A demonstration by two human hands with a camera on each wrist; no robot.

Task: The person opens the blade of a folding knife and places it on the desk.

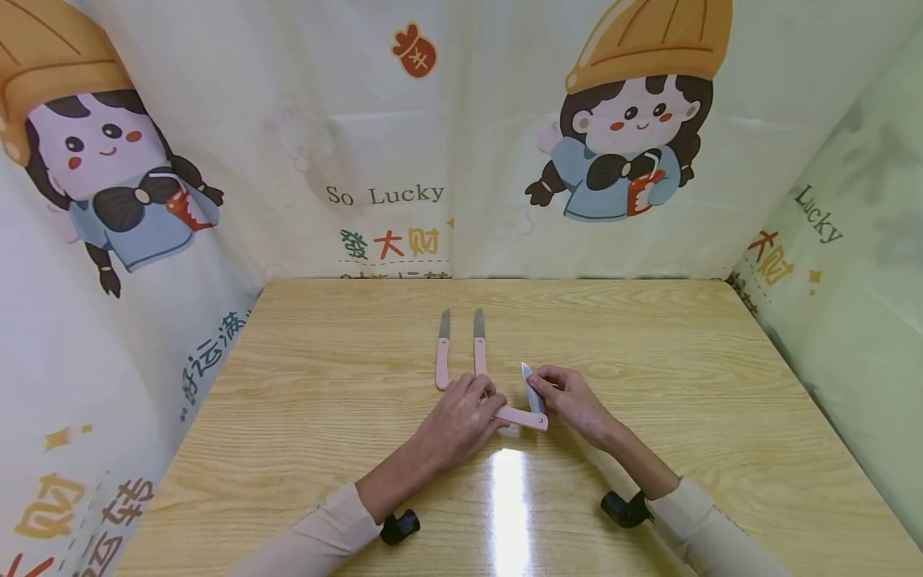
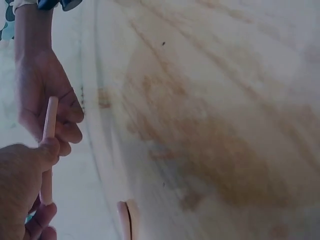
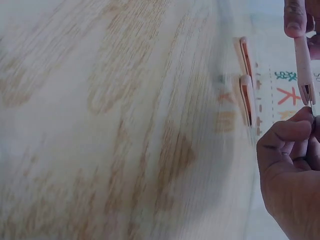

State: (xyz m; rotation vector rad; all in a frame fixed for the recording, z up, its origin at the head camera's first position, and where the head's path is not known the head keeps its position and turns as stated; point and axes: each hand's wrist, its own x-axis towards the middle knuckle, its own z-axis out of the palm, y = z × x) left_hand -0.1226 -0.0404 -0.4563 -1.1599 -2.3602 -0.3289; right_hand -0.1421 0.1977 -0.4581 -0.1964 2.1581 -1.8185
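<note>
My left hand (image 1: 461, 421) grips the pink handle of a folding knife (image 1: 523, 417) above the table. The knife's blade (image 1: 534, 394) stands at an angle to the handle, partly unfolded, and my right hand (image 1: 577, 405) pinches it between thumb and fingers. In the right wrist view the handle (image 3: 303, 65) runs from the left fingers down to the right fingertips, which hide most of the blade. Just beyond the left hand lie two more pink folding knives, a left one (image 1: 443, 361) and a right one (image 1: 479, 344), both unfolded with blades pointing away.
The wood-grain table (image 1: 324, 361) carries a bright light reflection near its front. Behind it hangs a printed curtain (image 1: 497, 160) with cartoon figures, and more curtain closes both sides. Black wrist mounts (image 1: 624, 510) sit close over the tabletop beneath the forearms.
</note>
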